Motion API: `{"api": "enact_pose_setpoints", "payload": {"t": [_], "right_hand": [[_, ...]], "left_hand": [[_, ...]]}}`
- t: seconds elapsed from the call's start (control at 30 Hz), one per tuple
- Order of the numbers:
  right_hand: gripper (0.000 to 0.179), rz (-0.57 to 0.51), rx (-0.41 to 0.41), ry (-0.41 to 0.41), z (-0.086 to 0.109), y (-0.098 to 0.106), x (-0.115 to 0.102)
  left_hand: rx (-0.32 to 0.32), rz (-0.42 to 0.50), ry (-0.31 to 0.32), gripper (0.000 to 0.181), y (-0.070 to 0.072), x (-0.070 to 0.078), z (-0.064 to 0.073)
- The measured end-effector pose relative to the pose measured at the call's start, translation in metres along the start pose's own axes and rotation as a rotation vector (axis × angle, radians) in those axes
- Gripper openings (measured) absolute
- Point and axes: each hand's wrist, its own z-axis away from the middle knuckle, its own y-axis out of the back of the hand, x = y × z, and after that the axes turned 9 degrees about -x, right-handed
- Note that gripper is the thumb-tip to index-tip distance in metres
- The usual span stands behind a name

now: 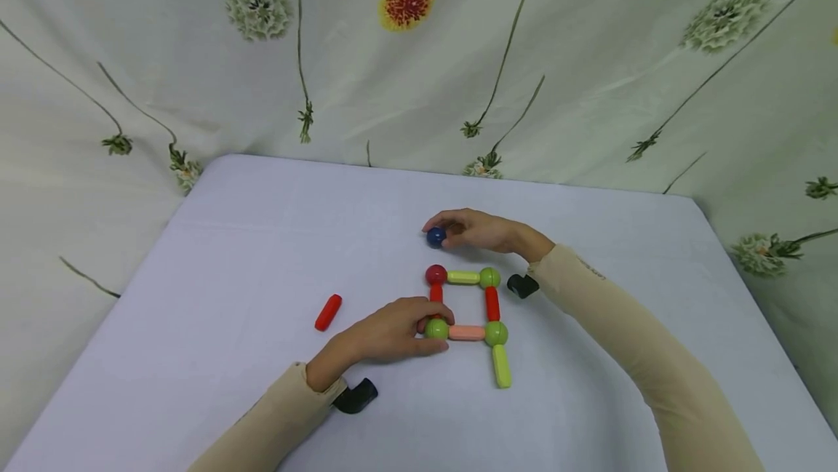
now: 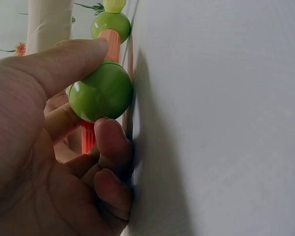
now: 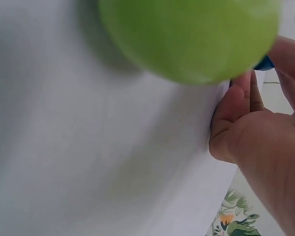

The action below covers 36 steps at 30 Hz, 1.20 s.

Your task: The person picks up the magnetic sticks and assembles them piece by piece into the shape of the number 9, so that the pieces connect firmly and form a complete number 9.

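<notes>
A square of plastic rods and balls lies on the table. My left hand (image 1: pixel 393 330) holds its near-left green ball (image 1: pixel 436 330), thumb and fingers curled about it; the left wrist view shows that green ball (image 2: pixel 101 93) joined to a pink rod (image 2: pixel 112 45). Beyond the square, my right hand (image 1: pixel 481 230) pinches a loose blue ball (image 1: pixel 435 238) close over the cloth. The square's far-left corner is a red ball (image 1: pixel 436 275). Green balls form the far-right (image 1: pixel 489 278) and near-right corners. In the right wrist view a green ball (image 3: pixel 191 34) fills the top, mostly hiding the blue ball (image 3: pixel 264 64).
A loose red rod (image 1: pixel 328 312) lies left of my left hand. From the near-right corner a yellow-green rod (image 1: pixel 501 366) sticks out toward me. Black wrist cameras hang at both cuffs. A flowered cloth (image 1: pixel 589 79) hangs behind the white table (image 1: pixel 262 239).
</notes>
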Motion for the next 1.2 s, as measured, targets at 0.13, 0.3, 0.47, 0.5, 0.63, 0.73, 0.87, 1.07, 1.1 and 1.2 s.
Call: {"api": "enact_pose_setpoints", "payload": {"t": [0.13,0.3,0.47,0.5,0.63,0.73,0.87,1.07,1.1,1.2], "right_hand": [[0.042,0.044,-0.002,0.011,0.001,0.001,0.002],[0.041,0.091,0.019,-0.002,0.0,0.001,0.003],[0.041,0.107,0.035,-0.019,0.0,0.0,0.001],[0.041,0.108,0.036,-0.024,0.0,0.0,0.0],[0.041,0.126,0.039,-0.041,0.002,0.0,-0.001],[0.04,0.139,0.047,-0.048,0.004,-0.001,-0.001],[0.039,0.142,0.069,-0.057,0.007,0.001,-0.002],[0.037,0.115,0.115,-0.014,0.014,0.005,-0.006],[0.037,0.105,0.122,-0.004,0.016,0.005,-0.007],[0.038,0.078,0.14,0.027,0.021,0.006,-0.009]], "left_hand": [[0.0,-0.008,-0.003,0.034,-0.001,0.0,-0.001],[0.001,-0.001,-0.006,0.035,-0.001,0.0,-0.001],[0.0,0.006,-0.005,0.035,0.0,0.001,0.0],[0.0,0.006,-0.005,0.035,0.0,0.002,0.0],[0.0,0.006,-0.007,0.035,0.0,0.002,0.0],[-0.002,0.007,-0.009,0.034,-0.001,0.001,-0.001],[-0.006,0.008,-0.009,0.034,-0.001,0.001,-0.001],[-0.007,0.008,-0.005,0.035,0.0,0.001,-0.001],[-0.007,0.009,-0.007,0.035,0.0,0.001,-0.001],[-0.01,0.012,0.0,0.036,0.0,0.0,-0.001]]}}
